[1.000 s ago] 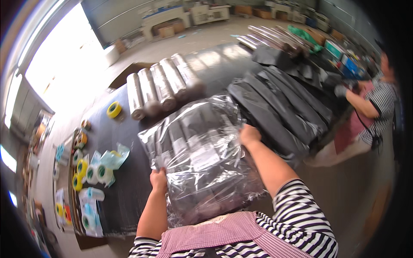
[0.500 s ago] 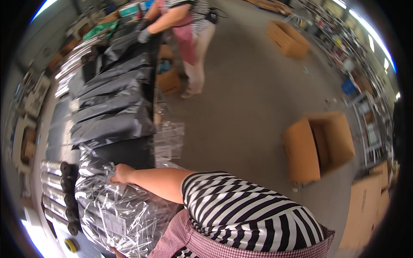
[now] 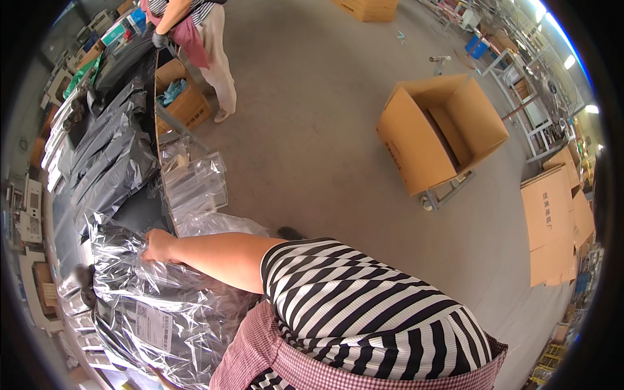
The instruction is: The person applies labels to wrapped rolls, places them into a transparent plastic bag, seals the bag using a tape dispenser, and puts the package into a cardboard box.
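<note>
A large, shiny clear plastic bag [image 3: 195,318] lies crumpled on the table at the lower left, with dark grey or black contents inside. A white printed label [image 3: 154,326] shows on it. My right hand [image 3: 158,246] reaches across to the bag's far part, its fingers closed on the plastic. At the lower edge of the view, only a bit of my left hand [image 3: 162,378] shows beside the bag; its fingers are mostly hidden. Beyond the bag, several dark plastic-wrapped bundles [image 3: 110,156] lie in a row along the table.
Metallic-looking rolls [image 3: 81,302] lie left of the bag. Clear plastic bags [image 3: 198,185] hang at the table's right edge. A co-worker [image 3: 208,55] in gloves stands at the far end by a carton [image 3: 188,107]. An open cardboard box [image 3: 416,143] sits on a wheeled stand to the right.
The view has swung to the right, so table and bag sit further left. My right hand stays on the plastic. The co-worker's hands remain at the table's far end.
</note>
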The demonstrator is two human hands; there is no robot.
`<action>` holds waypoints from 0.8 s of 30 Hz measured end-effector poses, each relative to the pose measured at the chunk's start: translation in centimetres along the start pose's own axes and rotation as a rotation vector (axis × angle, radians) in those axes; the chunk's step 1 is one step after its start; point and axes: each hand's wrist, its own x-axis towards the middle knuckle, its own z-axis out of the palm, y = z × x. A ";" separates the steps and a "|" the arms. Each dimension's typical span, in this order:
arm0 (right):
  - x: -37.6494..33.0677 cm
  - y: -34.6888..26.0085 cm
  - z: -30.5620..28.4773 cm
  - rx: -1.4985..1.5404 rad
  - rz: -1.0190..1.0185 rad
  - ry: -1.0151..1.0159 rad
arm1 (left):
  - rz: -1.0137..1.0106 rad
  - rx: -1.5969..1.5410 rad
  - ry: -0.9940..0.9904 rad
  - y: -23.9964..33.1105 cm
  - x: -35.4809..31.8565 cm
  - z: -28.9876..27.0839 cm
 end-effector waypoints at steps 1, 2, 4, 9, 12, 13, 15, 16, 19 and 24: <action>-0.6 -0.2 -0.2 0.014 0.001 0.016 | 0.006 -0.002 -0.003 0.1 -0.1 -0.3; -1.1 -0.2 -0.3 0.029 0.002 0.032 | 0.011 -0.005 -0.007 0.3 -0.2 -0.7; -1.1 0.6 -0.1 -0.016 -0.092 0.173 | 0.026 -0.008 -0.020 1.0 -0.5 -0.9; -3.3 -0.5 -1.0 0.025 -0.040 0.160 | 0.042 -0.011 -0.038 1.8 -1.2 -1.7; -4.6 -1.6 -1.7 0.033 -0.003 0.080 | 0.050 -0.014 -0.048 2.2 -1.4 -2.4; -5.0 -1.9 -1.9 0.030 0.005 0.051 | 0.053 -0.018 -0.050 2.4 -1.5 -2.6; -6.4 -2.7 -2.7 0.079 0.038 0.034 | 0.063 -0.022 -0.057 2.7 -1.8 -2.9; -6.9 -3.1 -3.0 0.102 0.054 0.027 | 0.066 -0.024 -0.064 3.0 -1.9 -3.1; -7.6 -2.3 -4.2 -0.055 -0.063 0.151 | 0.094 -0.033 -0.091 3.9 -2.5 -3.2; -12.6 -3.5 -9.6 0.014 -0.078 0.180 | 0.138 -0.042 -0.161 5.6 -5.2 -3.6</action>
